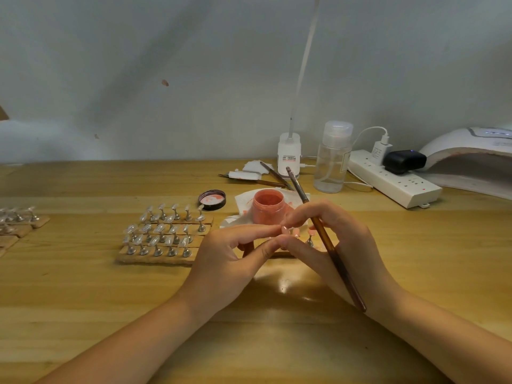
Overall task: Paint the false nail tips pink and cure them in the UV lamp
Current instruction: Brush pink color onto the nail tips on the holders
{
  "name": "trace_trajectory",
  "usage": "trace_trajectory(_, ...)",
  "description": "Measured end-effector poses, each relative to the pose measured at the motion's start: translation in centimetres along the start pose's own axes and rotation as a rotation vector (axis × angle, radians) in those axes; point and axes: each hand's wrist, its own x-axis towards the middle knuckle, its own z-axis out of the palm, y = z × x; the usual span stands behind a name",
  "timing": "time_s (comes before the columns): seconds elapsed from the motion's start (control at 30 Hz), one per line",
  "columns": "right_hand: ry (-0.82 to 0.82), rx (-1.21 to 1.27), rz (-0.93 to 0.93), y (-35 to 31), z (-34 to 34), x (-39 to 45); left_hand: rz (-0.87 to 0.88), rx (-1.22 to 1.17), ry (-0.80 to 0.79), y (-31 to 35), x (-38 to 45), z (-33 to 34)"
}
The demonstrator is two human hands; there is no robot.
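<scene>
Mid-painting: left hand [230, 253] fingers pinch a pink nail tip [285, 230], right hand [340, 239] grips the brush [324, 236] (jar of pink polish [268, 206] open); next, careful strokes.

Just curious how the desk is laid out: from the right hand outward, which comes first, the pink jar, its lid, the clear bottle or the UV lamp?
From the right hand:
1. Pink jar, just behind the fingertips.
2. Lid, back left.
3. Clear bottle, back, by the wall.
4. UV lamp, far right.
Lid and bottle are close to call.

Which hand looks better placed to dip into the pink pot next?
Probably the right hand: it already holds the brush, and the open pink pot sits just beyond its fingers. The left hand holds no brush.
</scene>
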Motion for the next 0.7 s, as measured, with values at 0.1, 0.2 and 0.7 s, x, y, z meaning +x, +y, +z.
trace_trajectory(0.1, 0.034, 0.015, 0.018, -0.1, -1.1, 0.6, -0.019, 0.012, 0.023, -0.1, 0.1, -0.1)
trace_trajectory(0.2, 0.106, 0.025, 0.067, 0.2, -2.9, 1.4, -0.061, 0.018, 0.050, -0.4, 0.0, -0.1)
trace_trajectory(0.7, -0.050, -0.011, 0.232, 3.8, -4.0, -1.2, -0.263, 0.172, -0.079, -1.8, 0.2, 0.5)
